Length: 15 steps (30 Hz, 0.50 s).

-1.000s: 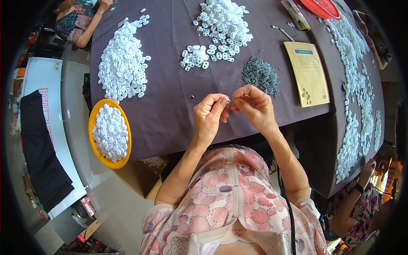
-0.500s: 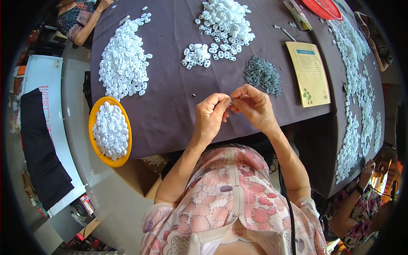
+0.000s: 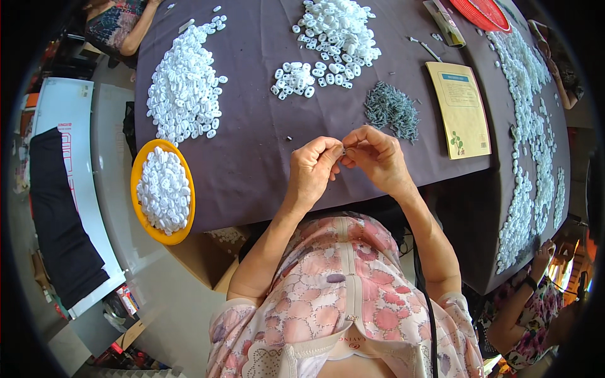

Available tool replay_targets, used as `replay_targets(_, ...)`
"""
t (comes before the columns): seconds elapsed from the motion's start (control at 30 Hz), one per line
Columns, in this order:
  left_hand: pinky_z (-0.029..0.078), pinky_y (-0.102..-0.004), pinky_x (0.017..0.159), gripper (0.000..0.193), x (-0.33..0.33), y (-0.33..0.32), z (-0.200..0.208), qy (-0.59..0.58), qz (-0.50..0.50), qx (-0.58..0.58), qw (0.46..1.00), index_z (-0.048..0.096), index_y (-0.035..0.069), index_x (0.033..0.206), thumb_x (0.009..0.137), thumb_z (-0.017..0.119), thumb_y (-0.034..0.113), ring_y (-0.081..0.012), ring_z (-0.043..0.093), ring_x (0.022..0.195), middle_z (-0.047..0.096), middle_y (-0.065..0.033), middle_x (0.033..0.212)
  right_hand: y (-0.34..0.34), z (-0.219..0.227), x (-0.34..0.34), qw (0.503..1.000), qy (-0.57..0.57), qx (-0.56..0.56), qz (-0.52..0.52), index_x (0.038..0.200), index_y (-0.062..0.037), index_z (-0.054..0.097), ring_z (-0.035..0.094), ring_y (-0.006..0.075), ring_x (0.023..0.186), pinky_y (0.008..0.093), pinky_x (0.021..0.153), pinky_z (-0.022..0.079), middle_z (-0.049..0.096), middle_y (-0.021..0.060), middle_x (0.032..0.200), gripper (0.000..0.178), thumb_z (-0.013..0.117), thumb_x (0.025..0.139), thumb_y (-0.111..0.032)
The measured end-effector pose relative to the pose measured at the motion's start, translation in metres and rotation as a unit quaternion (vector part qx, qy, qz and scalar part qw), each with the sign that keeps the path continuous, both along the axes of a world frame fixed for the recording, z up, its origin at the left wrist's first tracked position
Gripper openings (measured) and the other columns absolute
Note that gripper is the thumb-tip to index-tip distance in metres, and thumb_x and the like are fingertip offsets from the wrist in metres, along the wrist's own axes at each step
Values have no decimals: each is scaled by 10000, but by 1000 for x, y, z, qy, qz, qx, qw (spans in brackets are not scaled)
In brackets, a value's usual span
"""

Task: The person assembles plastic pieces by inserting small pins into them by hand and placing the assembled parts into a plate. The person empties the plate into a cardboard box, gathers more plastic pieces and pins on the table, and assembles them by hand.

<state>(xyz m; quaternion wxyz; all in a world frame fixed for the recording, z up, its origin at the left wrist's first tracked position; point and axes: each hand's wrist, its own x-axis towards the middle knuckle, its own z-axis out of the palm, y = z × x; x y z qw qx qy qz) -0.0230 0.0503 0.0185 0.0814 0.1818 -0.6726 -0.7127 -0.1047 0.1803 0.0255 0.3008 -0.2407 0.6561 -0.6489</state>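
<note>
Part [image 3: 344,151] sits between the fingertips of both hands, above the cloth [image 3: 252,126] near the table edge. Mostly hidden; can't make out its shape or whether it's one item or two.

Left hand [image 3: 309,167]: thumb and forefinger pinched together on it, no visible gap. Right hand [image 3: 380,164]: same pinch from the other side, tips meeting the left's. Other fingers curled in.

Progress, my read: one unit in hand, mid-handling, not set down. Bulk of the stock looks left: big white far heap [image 3: 340,31], small white cluster [image 3: 295,79] just on the near side of it, grey pile [image 3: 392,110] just beyond the right hand. Small loose bit [image 3: 289,138] lies alone left of the left hand.

Likely done, but can't confirm: white left heap [image 3: 184,91] and the filled yellow bowl [image 3: 169,240] at the table's left edge. Pieces too small to tell finished from unfinished. No count possible; judging by the grey pile, plenty left.
</note>
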Motion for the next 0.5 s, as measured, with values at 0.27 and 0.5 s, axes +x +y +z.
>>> replay_targets(0.27,391,-185,424,103,-3,4,-7,-1,29,22,999,616,7,814,859,528,36,-35,481,503,605,-16,651,-10,7,-8,997,24,68,10,909,14,532,584,84,664,217,581,485,596,40,755,147,534,788,98)
replay_targets(0.5,446,-191,441,109,-8,-13,-14,9,57,129,990,630,-4,867,865,556,75,-58,530,528,608,-30,693,-29,6,-23,998,-7,67,9,926,7,534,583,82,667,211,584,486,590,30,746,163,561,782,80)
